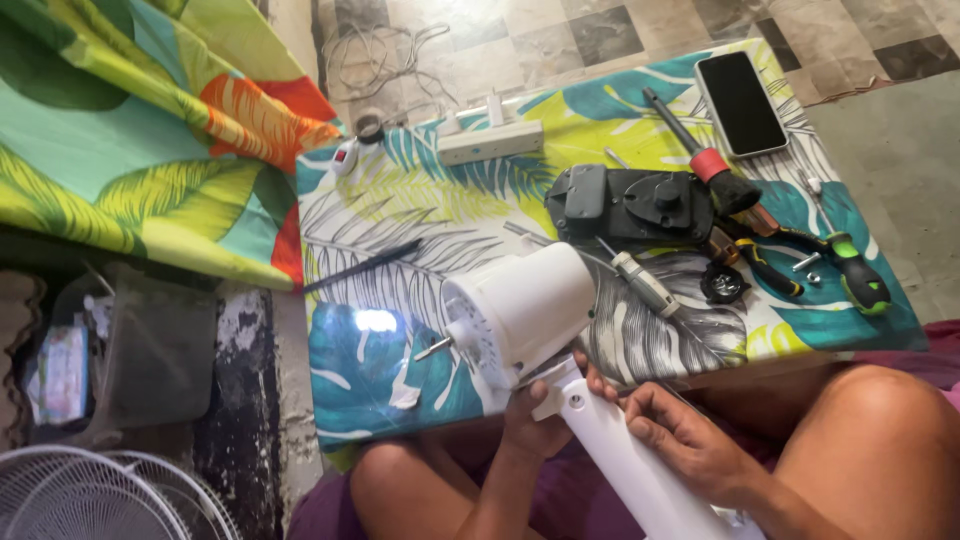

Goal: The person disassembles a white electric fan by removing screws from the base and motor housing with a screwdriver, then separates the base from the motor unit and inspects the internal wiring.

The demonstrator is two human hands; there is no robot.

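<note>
A white fan motor housing (pixel 525 305) with a metal shaft (pixel 432 348) lies on the leaf-patterned table (pixel 400 210). It joins a white stand pole (pixel 625 460) that slants down toward my lap. My left hand (pixel 535 425) grips the joint where pole meets housing. My right hand (pixel 690 445) holds the pole a little lower. A dark grey fan cover (pixel 630 205) lies just behind the housing.
Screwdrivers (pixel 645 283), pliers (pixel 765 262), a green-handled tool (pixel 855 270), a red-banded brush (pixel 700 150), a black knob (pixel 722 283) and loose screws lie on the right. A phone (pixel 740 102) and a white power strip (pixel 490 140) are at the back. Fan grilles (pixel 100 495) rest on the floor at left.
</note>
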